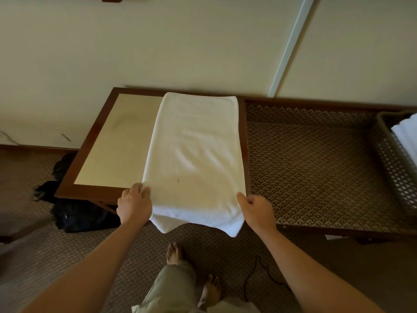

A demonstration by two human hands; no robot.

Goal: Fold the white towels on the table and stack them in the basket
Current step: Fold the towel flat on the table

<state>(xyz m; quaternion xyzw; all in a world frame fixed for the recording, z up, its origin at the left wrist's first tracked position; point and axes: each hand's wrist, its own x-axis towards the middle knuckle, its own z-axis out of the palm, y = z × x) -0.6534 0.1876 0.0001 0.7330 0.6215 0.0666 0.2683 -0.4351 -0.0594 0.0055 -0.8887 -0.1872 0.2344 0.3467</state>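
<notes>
We have the white towel (194, 154) lying lengthwise on the table (117, 141), its near end drooping over the edge; our left hand (135, 204) and right hand (257, 210) pinch its near corners, fingers curled. It looks soft and light, so corners seem the surest hold
</notes>
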